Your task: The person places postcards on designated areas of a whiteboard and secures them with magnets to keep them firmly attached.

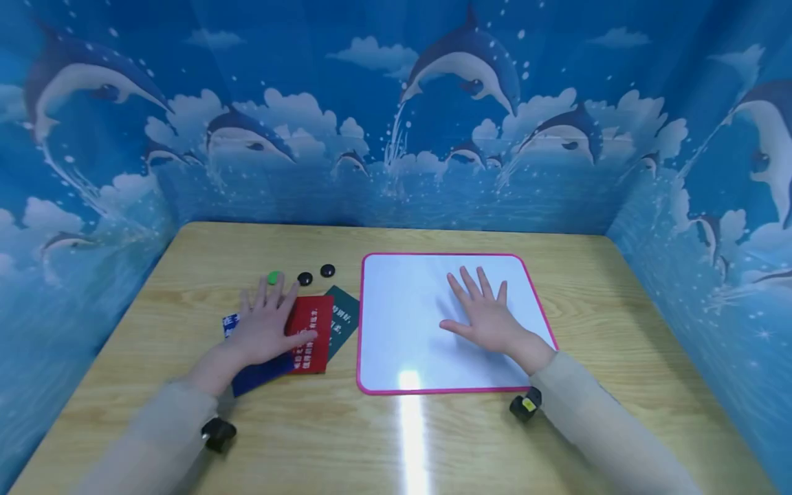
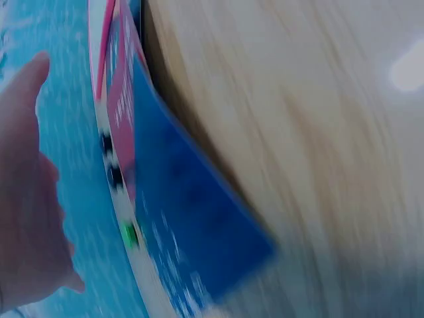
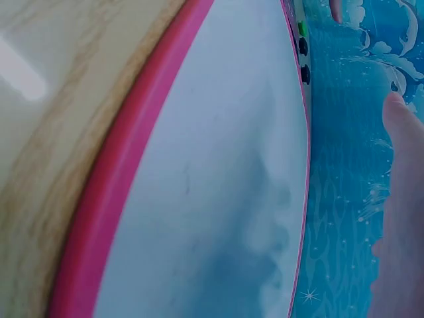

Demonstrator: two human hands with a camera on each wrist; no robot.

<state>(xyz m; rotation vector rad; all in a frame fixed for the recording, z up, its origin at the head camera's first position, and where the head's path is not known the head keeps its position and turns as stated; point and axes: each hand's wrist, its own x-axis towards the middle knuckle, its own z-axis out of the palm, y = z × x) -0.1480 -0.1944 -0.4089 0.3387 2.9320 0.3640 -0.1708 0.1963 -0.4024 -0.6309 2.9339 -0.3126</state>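
Observation:
My left hand [image 1: 262, 333], fingers spread, is held palm down over a fanned group of cards. A blue card [image 1: 262, 375] lies nearest me, a red card [image 1: 317, 309] with white writing overlaps it, and a dark green card [image 1: 342, 322] sticks out to the right. The hand covers much of the blue and red ones. Over the right part of a whiteboard [image 1: 402, 309] with a pink frame hovers my right hand [image 1: 485, 320], its fingers also spread and its shadow falling on the board. Neither hand holds anything.
Beyond the left fingertips lie a green round piece [image 1: 273, 277] and two black round pieces, one [image 1: 305, 278] left of the other [image 1: 328, 270]. The wooden table [image 1: 309, 440] is bordered by a blue dolphin-print curtain [image 1: 383, 185] at the back and sides.

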